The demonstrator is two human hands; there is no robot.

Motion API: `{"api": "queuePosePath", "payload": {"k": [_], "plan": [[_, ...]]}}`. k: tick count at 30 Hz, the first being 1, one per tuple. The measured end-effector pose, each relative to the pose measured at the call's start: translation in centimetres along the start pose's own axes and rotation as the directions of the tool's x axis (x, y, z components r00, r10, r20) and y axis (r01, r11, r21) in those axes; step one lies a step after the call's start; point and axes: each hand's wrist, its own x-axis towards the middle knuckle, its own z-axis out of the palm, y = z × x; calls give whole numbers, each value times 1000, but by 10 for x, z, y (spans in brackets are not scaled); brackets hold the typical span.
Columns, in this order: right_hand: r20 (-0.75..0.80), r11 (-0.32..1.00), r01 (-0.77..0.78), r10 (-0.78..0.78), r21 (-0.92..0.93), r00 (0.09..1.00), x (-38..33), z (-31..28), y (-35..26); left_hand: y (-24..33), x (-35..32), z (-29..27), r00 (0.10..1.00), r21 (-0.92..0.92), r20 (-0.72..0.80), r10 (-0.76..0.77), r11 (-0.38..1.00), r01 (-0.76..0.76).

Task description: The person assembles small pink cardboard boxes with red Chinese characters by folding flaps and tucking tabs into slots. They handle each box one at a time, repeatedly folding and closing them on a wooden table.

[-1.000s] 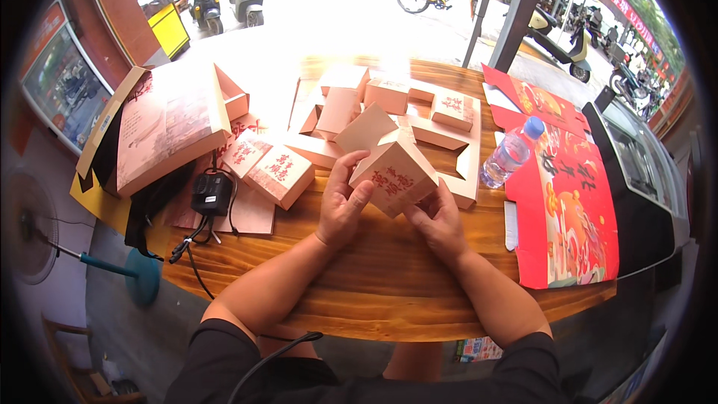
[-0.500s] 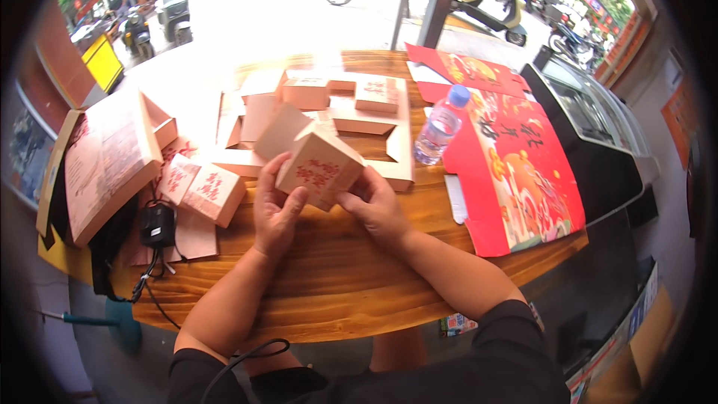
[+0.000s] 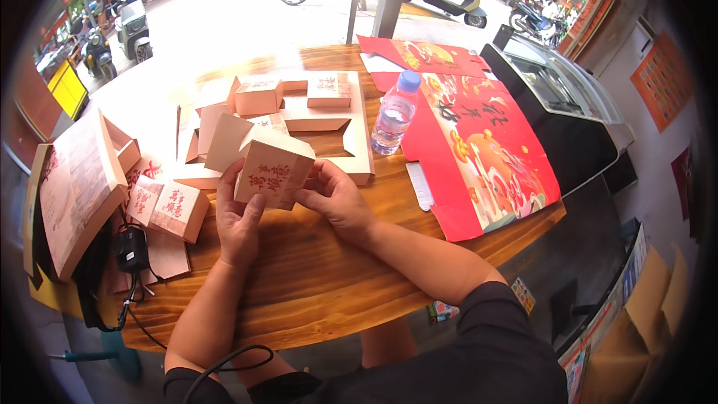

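Two hands hold one small pink box (image 3: pixel 271 167) just above the wooden surface (image 3: pixel 314 269): the left hand (image 3: pixel 238 221) is clamped on its lower left side, the right hand (image 3: pixel 336 198) on its right edge. More boxes (image 3: pixel 170 209) lie left, a water bottle (image 3: pixel 393 114) stands behind right.

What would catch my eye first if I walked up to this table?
Probably the small beige carton with red lettering, held up over the wooden table between the left hand and the right hand. Next, the big red printed sheets spread along the table's right side, with a clear water bottle standing at their edge. Folded beige boxes and flat blanks crowd the far left part.
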Motion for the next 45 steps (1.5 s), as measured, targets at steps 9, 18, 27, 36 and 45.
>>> {"api": "queuePosePath", "payload": {"k": [9,18,27,36,45], "plan": [[37,993,21,-25,115,999,2,1,0,-2,-2,1,1000,-87,2,-20,996,20],[-132,993,108,-102,38,986,6,-2,8,-2,0,0,995,14,-83,48,999,-47],[-31,749,432,-515,-502,856,-10,9,-1,-2,2,-1,984,146,-158,86,987,-63],[-66,548,454,-686,-702,725,2,-1,-13,0,-1,-7,986,161,-134,95,984,-73],[109,482,555,-680,-678,725,-1,0,-17,14,-2,7,998,185,30,-46,982,40]]}}
